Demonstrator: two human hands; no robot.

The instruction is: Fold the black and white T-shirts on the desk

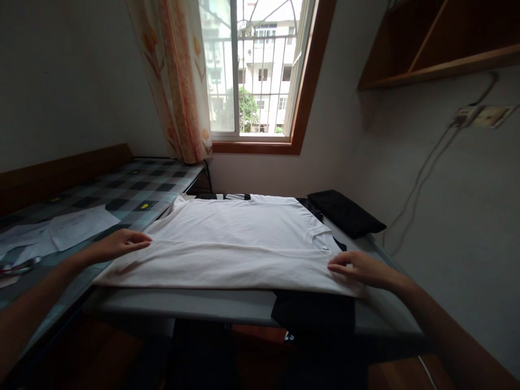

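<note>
A white T-shirt (244, 222) lies spread over the table, with its near strip folded over in a band across the front. My left hand (119, 245) is at the left end of that fold, thumb and fingers pinched together on the cloth. At the fold's right end, my right hand (359, 268) pinches the fabric between thumb and fingers. The shirt's near edge runs almost parallel to the table's front edge. Black cloth (314, 314) shows from under the shirt and hangs over the front of the table.
A grey table (195, 304) supports the shirt. At its back right lies a folded black item (345, 211). To the left stands a bed with a checked cover (162, 181) and papers (77, 227). Cables (422, 168) hang along the right wall, below a wooden shelf (442, 67).
</note>
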